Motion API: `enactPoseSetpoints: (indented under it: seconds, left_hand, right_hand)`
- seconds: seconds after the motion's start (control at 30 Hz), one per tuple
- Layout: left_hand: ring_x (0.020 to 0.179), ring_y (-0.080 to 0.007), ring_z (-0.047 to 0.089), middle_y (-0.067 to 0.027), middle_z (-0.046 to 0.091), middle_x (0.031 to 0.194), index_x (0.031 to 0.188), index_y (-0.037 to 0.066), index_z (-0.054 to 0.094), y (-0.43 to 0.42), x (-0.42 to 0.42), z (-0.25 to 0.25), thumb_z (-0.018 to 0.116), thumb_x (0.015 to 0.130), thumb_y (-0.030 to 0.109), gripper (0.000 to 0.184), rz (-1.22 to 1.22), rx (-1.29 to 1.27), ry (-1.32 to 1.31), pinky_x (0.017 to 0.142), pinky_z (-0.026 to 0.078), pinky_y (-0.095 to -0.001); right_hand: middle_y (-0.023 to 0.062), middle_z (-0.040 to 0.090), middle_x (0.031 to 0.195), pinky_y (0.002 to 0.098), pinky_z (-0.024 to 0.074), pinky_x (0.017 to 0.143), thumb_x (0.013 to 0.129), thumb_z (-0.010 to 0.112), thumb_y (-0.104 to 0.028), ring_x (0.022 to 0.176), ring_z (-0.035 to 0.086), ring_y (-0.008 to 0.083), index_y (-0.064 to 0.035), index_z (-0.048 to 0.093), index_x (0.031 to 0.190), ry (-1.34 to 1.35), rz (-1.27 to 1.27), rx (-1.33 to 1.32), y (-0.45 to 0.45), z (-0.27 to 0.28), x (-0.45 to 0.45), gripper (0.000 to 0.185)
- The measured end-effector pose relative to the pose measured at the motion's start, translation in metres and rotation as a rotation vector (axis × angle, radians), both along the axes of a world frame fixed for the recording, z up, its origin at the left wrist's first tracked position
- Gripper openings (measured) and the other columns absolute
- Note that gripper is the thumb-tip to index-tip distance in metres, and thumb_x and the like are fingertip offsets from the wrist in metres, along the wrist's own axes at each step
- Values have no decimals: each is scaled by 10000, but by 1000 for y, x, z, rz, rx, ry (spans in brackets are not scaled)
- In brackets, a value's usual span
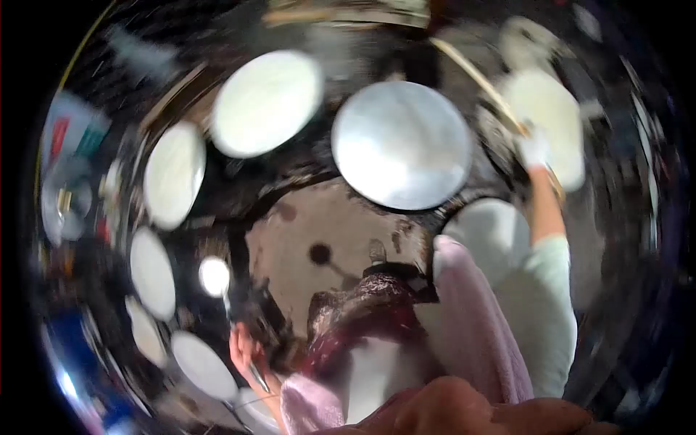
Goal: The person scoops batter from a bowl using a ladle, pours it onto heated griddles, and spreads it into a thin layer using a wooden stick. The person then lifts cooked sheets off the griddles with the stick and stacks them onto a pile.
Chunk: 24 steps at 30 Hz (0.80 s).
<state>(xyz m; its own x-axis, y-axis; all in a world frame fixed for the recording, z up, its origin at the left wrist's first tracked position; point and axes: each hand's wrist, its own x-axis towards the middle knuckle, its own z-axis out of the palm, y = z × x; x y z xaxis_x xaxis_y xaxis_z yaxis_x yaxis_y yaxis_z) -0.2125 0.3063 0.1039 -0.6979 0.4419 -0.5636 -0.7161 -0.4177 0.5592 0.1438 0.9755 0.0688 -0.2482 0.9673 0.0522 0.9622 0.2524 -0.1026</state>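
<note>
My left hand is closed around the thin handle of a ladle whose round bowl looks white. Wearing what looks like a white glove, my right hand grips a long pale stick, which slants up to the left. The stick's lower end shows below the hand. Beside my right hand stands a pale, rounded shape, too blurred to name. A shiny grey metal disc lies in front of me, to the left of the right hand.
Several pale round discs curve round the left side, among them a large one and a smaller one. Another disc lies under my right arm. A pink towel hangs over me. Brown floor shows in the middle.
</note>
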Motion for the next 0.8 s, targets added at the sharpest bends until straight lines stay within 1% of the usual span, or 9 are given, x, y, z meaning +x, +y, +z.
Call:
enactPoseSetpoints:
  seconds: [0.03,0.07,0.13,0.2,0.23,0.27,0.37,0.53,0.8]
  left_hand:
    - [393,-15,387,-61,656,832,1196,-95,476,8,9,9,367,1008,214,378,-18,93,44,389,299,-188]
    - [375,-46,370,24,548,585,1209,-44,494,19,28,19,360,1009,249,379,323,-535,-37,383,293,-217]
    - [348,-76,332,70,419,459,1078,73,603,-32,51,6,368,1001,325,354,83,20,-156,367,277,-258]
    - [335,-36,332,52,629,677,1033,49,612,-70,73,-14,415,992,277,305,202,16,-180,366,253,-235]
    - [346,-11,342,19,686,910,1033,35,607,-81,82,-21,431,987,245,278,252,89,-126,370,243,-211]
    - [329,-26,288,82,378,479,943,65,525,-97,110,-19,369,1018,275,272,329,64,-193,360,217,-210]
    - [348,-19,354,30,476,676,1032,-39,523,-161,132,-41,382,1013,205,283,435,326,-97,382,252,-201]
    - [374,-18,344,41,419,677,1093,-40,498,-344,215,-85,340,1022,187,286,608,335,59,408,256,-210]
    - [512,-255,579,-126,565,656,929,3,520,-571,263,-216,464,931,172,179,283,-1219,-24,520,465,-399]
  right_hand:
    - [230,623,1113,399,440,941,752,635,-297,1036,596,321,-26,601,1197,48,49,15,-7,3,-7,522]
    - [226,606,1164,366,444,936,781,618,-292,1061,584,291,-1,566,1237,98,-43,-262,-18,16,-5,544]
    - [183,648,1093,357,480,857,871,574,-227,984,614,271,24,567,1217,276,99,-253,-22,-12,26,427]
    - [196,630,1141,358,485,874,889,587,-163,1025,615,266,42,554,1217,570,299,41,-13,-87,47,388]
    - [193,595,1218,350,458,934,866,616,-108,1077,595,267,31,546,1234,289,241,116,-74,-45,-4,399]
    - [172,601,1210,342,446,951,849,632,-71,1074,592,258,27,545,1236,367,248,36,-123,-62,0,409]
    - [116,598,1211,302,436,946,824,657,-10,1066,577,215,1,536,1234,835,356,-436,-204,-166,-55,428]
    - [112,552,1296,282,396,998,819,629,60,1159,533,173,-1,516,1293,732,809,-737,-506,-108,-134,492]
    - [106,542,1314,273,408,987,833,615,62,1147,542,172,-2,497,1310,421,895,-1064,-732,-128,-122,496]
